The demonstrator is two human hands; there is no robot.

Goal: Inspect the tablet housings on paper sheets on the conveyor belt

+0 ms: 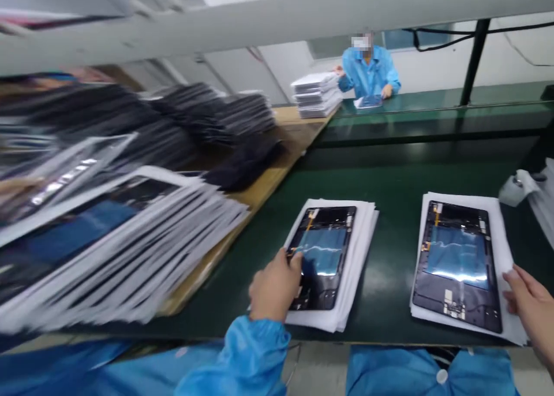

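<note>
My left hand point(274, 286) rests on the left edge of a dark tablet housing point(322, 257), its thumb over the rim and its fingers curled near the blue-foil middle. That housing lies on a stack of white sheets point(357, 257). To the right, a second tablet housing point(456, 263) with a blue foil panel and exposed gold-coloured parts lies on its own white sheets point(504, 257). My right hand point(530, 309) is at the lower right edge of those sheets, fingers apart, holding nothing that I can see.
A blurred, tilted stack of white-edged panels point(116, 240) and dark stacks point(190, 116) lie on a wooden board point(259, 182) at left. A green bench mat point(389, 176) runs across. Beyond, a blue-smocked co-worker point(367, 73) handles a white stack point(315, 96).
</note>
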